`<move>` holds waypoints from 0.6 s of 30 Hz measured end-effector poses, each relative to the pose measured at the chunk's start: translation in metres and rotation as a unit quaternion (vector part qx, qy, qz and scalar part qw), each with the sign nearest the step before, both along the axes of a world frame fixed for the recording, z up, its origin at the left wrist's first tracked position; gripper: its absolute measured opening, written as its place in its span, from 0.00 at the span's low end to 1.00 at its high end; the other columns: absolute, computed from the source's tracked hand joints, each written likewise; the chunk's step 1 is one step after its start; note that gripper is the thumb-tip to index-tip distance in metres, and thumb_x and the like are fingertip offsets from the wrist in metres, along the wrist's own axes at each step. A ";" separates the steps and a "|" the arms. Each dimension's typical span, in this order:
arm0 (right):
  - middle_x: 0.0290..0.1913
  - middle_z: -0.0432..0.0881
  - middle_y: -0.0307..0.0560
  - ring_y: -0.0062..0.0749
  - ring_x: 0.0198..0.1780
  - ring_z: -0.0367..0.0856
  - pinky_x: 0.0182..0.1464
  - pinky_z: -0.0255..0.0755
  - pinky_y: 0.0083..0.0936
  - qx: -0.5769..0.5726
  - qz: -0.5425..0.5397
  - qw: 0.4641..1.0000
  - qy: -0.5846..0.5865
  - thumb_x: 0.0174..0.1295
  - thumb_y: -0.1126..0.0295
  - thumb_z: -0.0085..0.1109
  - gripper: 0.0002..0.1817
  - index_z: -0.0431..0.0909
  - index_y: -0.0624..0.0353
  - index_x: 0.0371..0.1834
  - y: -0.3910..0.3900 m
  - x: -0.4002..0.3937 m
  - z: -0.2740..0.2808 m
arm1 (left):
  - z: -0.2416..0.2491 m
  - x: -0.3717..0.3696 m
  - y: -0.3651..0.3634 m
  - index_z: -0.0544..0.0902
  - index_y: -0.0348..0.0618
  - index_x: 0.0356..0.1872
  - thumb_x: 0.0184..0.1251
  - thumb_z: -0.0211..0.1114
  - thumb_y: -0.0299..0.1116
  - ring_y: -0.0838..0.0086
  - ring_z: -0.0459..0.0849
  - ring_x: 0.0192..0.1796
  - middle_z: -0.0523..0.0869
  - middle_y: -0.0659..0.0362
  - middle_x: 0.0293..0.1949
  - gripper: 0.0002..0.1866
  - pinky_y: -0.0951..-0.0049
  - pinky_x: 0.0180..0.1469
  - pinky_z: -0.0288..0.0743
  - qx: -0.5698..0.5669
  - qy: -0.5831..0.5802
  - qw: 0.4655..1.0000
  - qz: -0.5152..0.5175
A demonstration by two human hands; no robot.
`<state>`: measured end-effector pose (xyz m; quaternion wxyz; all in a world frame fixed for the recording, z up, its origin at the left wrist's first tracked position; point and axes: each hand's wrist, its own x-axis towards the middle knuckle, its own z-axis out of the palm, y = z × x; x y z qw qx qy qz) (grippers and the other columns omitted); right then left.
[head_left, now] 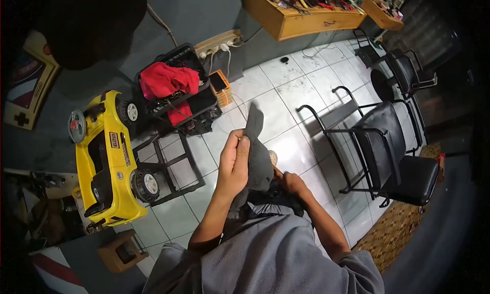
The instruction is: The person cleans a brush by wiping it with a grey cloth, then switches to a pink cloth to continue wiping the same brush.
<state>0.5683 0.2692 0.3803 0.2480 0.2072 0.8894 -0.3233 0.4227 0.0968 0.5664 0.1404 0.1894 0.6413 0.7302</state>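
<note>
My left hand (235, 163) is closed on a dark grey cloth (260, 158), thumb pressed on its upper part. The cloth stands up above my fingers and hangs down toward my lap. Lower and to the right, my right hand (294, 184) has its fingers curled round the thin handle of a light wooden tool (274, 157). The tool's rounded end shows just right of the cloth; the rest is partly hidden by the cloth and my fingers. Dark material lies below, between my hands.
A yellow toy car (109, 158) stands at the left, beside a black rack (196, 110) with red cloth (171, 81). Black chairs (377, 135) are at the right. A wooden wall shelf (306, 20) holds many tools. A small wooden stool (121, 250) sits lower left.
</note>
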 end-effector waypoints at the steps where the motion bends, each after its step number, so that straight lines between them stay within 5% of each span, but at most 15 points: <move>1: 0.33 0.76 0.75 0.67 0.39 0.76 0.40 0.69 0.46 -0.003 0.003 1.000 -0.002 0.69 0.47 0.35 0.32 0.75 0.71 0.31 0.000 0.002 -0.003 | 0.002 0.002 -0.003 0.70 0.38 0.43 0.75 0.45 0.34 0.88 0.62 0.30 0.67 0.70 0.27 0.10 0.86 0.33 0.60 0.007 -0.023 1.000 0.012; 3: 0.27 0.79 0.60 0.52 0.30 0.77 0.35 0.68 0.39 -0.044 -0.044 0.997 0.049 0.70 0.53 0.38 0.26 0.73 0.68 0.30 0.006 0.007 0.001 | 0.008 0.011 0.000 0.69 0.39 0.45 0.75 0.45 0.32 0.86 0.64 0.32 0.68 0.69 0.29 0.08 0.86 0.37 0.62 0.042 -0.067 0.996 0.033; 6: 0.27 0.77 0.63 0.51 0.29 0.77 0.38 0.70 0.41 -0.128 -0.159 0.968 0.145 0.70 0.48 0.36 0.32 0.72 0.73 0.31 -0.005 -0.007 0.051 | -0.017 0.013 0.008 0.68 0.39 0.47 0.74 0.46 0.30 0.85 0.67 0.37 0.70 0.65 0.33 0.08 0.82 0.42 0.64 0.067 -0.003 0.995 0.073; 7: 0.21 0.71 0.47 0.32 0.22 0.69 0.28 0.67 0.31 -0.177 -0.193 0.945 0.197 0.71 0.51 0.36 0.27 0.70 0.67 0.29 -0.010 -0.011 0.066 | -0.016 0.013 0.003 0.70 0.38 0.44 0.72 0.48 0.28 0.81 0.69 0.40 0.72 0.61 0.37 0.06 0.79 0.45 0.65 0.021 0.034 0.999 0.036; 8: 0.21 0.71 0.47 0.32 0.22 0.69 0.28 0.67 0.31 -0.178 -0.194 0.945 0.196 0.71 0.51 0.36 0.27 0.70 0.67 0.29 -0.014 -0.014 0.084 | -0.017 0.014 0.003 0.70 0.38 0.44 0.72 0.48 0.28 0.81 0.69 0.40 0.72 0.61 0.37 0.06 0.79 0.45 0.65 0.019 0.033 0.999 0.035; 11: 0.19 0.59 0.29 0.13 0.19 0.54 0.20 0.49 0.14 -0.479 -0.256 0.820 0.179 0.72 0.49 0.34 0.22 0.65 0.54 0.28 -0.026 -0.019 0.135 | -0.014 0.017 0.007 0.74 0.36 0.36 0.68 0.51 0.25 0.76 0.70 0.38 0.71 0.58 0.35 0.05 0.78 0.44 0.65 -0.040 0.012 0.999 0.013; 15: 0.18 0.67 0.38 0.28 0.18 0.65 0.21 0.60 0.26 -0.403 -0.150 0.874 0.228 0.72 0.50 0.34 0.24 0.66 0.60 0.30 -0.034 -0.022 0.109 | -0.006 0.012 0.015 0.74 0.36 0.38 0.69 0.50 0.25 0.76 0.70 0.38 0.70 0.59 0.34 0.05 0.78 0.43 0.64 -0.038 0.143 0.988 0.032; 17: 0.24 0.77 0.60 0.54 0.27 0.77 0.30 0.68 0.42 -0.168 -0.068 0.945 0.273 0.71 0.53 0.36 0.23 0.69 0.65 0.35 -0.033 -0.025 0.073 | 0.011 0.012 0.015 0.75 0.35 0.39 0.69 0.51 0.25 0.76 0.70 0.38 0.70 0.59 0.34 0.06 0.79 0.43 0.64 -0.020 0.135 0.989 0.049; 18: 0.24 0.77 0.60 0.54 0.27 0.77 0.30 0.68 0.42 -0.168 -0.069 0.945 0.274 0.71 0.53 0.36 0.23 0.69 0.65 0.35 -0.030 -0.023 0.051 | 0.016 0.011 0.015 0.75 0.35 0.39 0.69 0.51 0.25 0.77 0.70 0.38 0.70 0.59 0.34 0.06 0.80 0.43 0.64 -0.002 0.126 0.990 0.066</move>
